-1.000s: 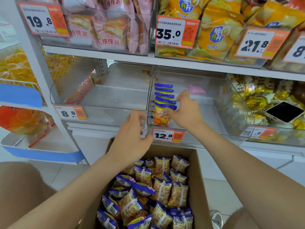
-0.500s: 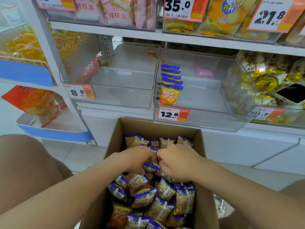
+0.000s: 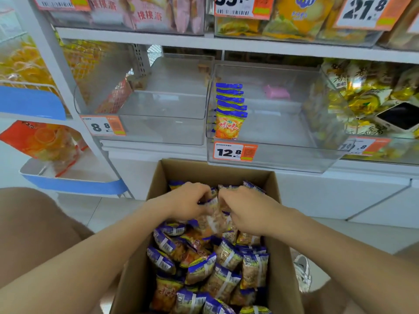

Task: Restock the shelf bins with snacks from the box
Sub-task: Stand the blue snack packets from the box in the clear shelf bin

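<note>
Left hand (image 3: 188,202): one, grip curled round snack packets (image 3: 210,268) at the box's far end.
Box (image 3: 217,171): one, open, below the shelf, heaped with packets too many to count.
Right hand (image 3: 244,211): one, grip curled on the same heap, just beside the left.
Bin (image 3: 272,159): one, tagged 12.8; five upright packets (image 3: 229,123) along its left wall.
</note>
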Demonstrator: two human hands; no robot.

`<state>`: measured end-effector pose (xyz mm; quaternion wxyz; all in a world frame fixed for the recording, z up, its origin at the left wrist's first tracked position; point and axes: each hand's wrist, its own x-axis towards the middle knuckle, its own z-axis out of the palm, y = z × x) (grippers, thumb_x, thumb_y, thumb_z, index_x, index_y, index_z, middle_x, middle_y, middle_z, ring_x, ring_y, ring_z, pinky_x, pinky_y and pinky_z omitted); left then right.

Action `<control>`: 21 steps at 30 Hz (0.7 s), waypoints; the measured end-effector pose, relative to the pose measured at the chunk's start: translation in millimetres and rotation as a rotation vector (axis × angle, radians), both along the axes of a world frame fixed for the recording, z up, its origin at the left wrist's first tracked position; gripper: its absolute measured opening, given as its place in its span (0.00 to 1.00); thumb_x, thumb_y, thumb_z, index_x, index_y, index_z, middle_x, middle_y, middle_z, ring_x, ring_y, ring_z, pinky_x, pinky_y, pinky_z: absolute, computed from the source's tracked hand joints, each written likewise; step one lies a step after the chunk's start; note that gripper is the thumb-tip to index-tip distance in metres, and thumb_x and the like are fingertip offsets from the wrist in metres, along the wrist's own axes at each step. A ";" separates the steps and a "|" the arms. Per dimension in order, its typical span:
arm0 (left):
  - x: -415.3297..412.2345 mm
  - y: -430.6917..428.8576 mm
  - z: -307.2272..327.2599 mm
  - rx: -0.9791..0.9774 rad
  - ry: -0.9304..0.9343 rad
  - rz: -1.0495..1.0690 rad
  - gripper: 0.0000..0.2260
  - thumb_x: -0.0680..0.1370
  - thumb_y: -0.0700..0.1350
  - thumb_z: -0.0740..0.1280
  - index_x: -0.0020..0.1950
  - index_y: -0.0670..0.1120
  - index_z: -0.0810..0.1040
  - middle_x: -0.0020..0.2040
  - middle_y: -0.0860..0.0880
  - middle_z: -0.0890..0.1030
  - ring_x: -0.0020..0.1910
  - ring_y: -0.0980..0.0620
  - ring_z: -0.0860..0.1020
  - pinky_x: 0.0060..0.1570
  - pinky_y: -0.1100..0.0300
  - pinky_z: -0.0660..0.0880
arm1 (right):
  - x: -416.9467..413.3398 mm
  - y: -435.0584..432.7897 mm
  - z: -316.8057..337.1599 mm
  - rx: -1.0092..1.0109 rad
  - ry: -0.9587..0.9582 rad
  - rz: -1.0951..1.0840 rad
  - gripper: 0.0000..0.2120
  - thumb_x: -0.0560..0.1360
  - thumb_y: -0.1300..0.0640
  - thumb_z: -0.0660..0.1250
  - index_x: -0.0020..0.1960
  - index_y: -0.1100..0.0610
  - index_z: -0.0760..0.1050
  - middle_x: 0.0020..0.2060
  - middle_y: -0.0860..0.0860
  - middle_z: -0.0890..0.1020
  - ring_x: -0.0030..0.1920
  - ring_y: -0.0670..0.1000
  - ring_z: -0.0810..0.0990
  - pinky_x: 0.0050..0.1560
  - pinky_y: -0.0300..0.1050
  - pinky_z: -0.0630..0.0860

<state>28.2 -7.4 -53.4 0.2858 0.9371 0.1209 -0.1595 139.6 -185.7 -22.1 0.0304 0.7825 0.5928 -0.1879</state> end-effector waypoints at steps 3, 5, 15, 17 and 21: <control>-2.3 -0.4 25.0 -0.269 -0.038 0.193 0.12 0.83 0.56 0.67 0.57 0.48 0.81 0.48 0.50 0.84 0.45 0.51 0.84 0.45 0.55 0.81 | 8.3 -4.0 17.5 0.035 0.205 0.011 0.39 0.69 0.66 0.76 0.68 0.41 0.60 0.63 0.46 0.67 0.51 0.52 0.78 0.44 0.58 0.81; -4.5 -4.2 39.4 -0.487 -0.021 0.348 0.14 0.84 0.55 0.67 0.57 0.45 0.82 0.49 0.48 0.87 0.47 0.52 0.86 0.42 0.60 0.82 | 10.6 -6.8 26.3 0.114 0.244 0.027 0.40 0.68 0.62 0.79 0.68 0.39 0.61 0.64 0.43 0.67 0.55 0.50 0.77 0.48 0.55 0.81; -5.4 -11.8 86.0 -0.762 -0.314 0.538 0.19 0.75 0.61 0.72 0.61 0.51 0.84 0.54 0.52 0.88 0.56 0.51 0.85 0.61 0.47 0.81 | 29.8 -12.7 66.6 0.487 0.566 -0.395 0.20 0.80 0.51 0.74 0.68 0.52 0.72 0.57 0.43 0.83 0.52 0.39 0.83 0.50 0.42 0.82; -6.1 -14.8 94.2 -0.749 -0.389 0.488 0.11 0.79 0.51 0.74 0.59 0.50 0.85 0.53 0.51 0.88 0.55 0.51 0.85 0.58 0.49 0.82 | 29.7 -12.7 71.7 0.535 0.702 -0.454 0.13 0.82 0.55 0.71 0.64 0.53 0.73 0.46 0.43 0.84 0.38 0.42 0.83 0.37 0.39 0.78; -4.3 -16.4 101.4 -0.700 -0.511 0.427 0.08 0.81 0.45 0.72 0.59 0.49 0.85 0.53 0.50 0.88 0.54 0.50 0.85 0.53 0.54 0.83 | 26.5 -11.4 80.1 0.650 0.859 -0.558 0.17 0.79 0.53 0.74 0.65 0.49 0.75 0.45 0.46 0.86 0.37 0.48 0.84 0.38 0.43 0.79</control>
